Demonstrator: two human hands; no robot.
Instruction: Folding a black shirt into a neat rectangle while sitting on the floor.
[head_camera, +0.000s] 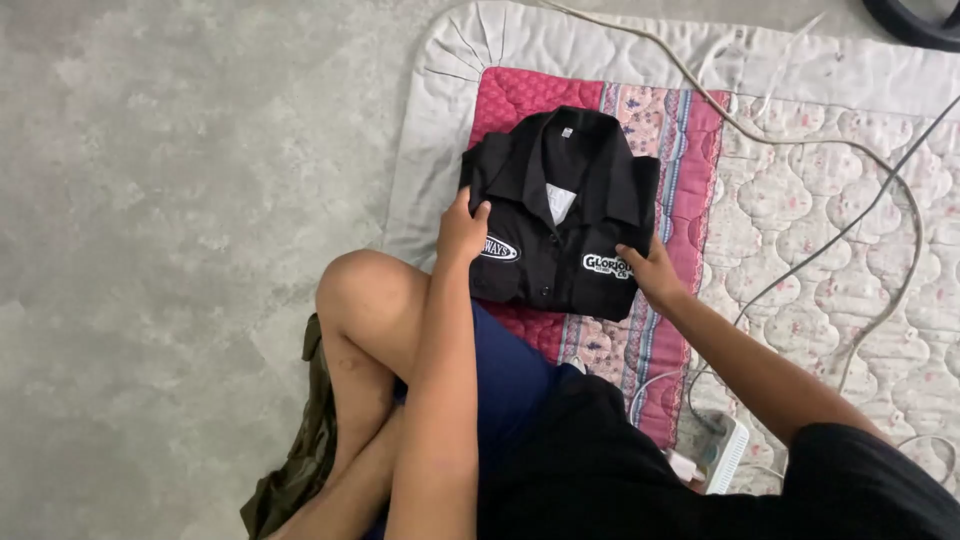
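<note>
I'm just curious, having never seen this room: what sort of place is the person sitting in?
Probably a home, on the floor of a living space. A quilted mat lies on bare grey concrete floor, loose cables trail across it, and both hands rest on a folded black shirt.

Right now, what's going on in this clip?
A person sits on the floor with a folded black shirt lying collar-up on a quilted mat. The left hand rests on the shirt's left edge, thumb on top, and the right hand presses on its lower right corner. The shirt is already a compact rectangle with white patches on the chest. White cables trail across the mat to the right, and a white power strip lies near the person's right side.
</note>
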